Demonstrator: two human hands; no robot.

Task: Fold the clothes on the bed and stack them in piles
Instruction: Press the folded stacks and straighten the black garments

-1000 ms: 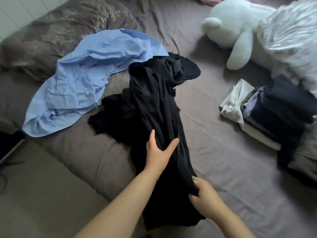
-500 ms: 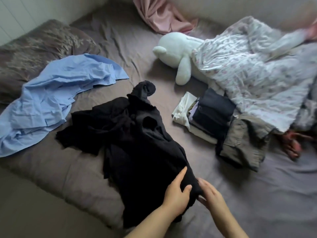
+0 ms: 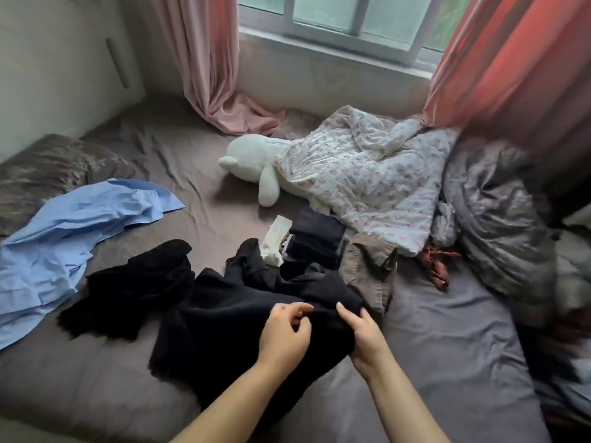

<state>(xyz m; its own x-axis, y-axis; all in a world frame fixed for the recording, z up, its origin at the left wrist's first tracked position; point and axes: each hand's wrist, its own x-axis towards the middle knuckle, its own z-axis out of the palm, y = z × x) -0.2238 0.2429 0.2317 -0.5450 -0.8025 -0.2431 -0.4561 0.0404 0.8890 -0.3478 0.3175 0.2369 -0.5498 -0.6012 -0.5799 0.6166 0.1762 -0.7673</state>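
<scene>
A crumpled black garment [image 3: 224, 311] lies on the grey-brown bed sheet [image 3: 447, 340] in front of me. My left hand [image 3: 284, 334] rests on its near part with fingers curled, pinching the fabric. My right hand [image 3: 361, 330] grips the black cloth's right edge, fingers tucked into a fold. A light blue shirt [image 3: 64, 238] lies spread at the left. A small pile of folded clothes [image 3: 313, 241], dark on top with white beneath, sits behind the black garment. A brown garment [image 3: 367, 266] lies beside that pile.
A white plush toy [image 3: 256, 167] lies mid-bed, partly under a floral blanket [image 3: 367, 174]. A grey duvet [image 3: 499, 219] is bunched at the right, a red cloth [image 3: 435, 263] near it. A pillow [image 3: 48, 167] sits far left. Pink curtains [image 3: 208, 65] hang by the window.
My view has risen toward the window. Both hands moved together onto the black garment's near right part, and my left hand went from flat to curled on the fabric.
</scene>
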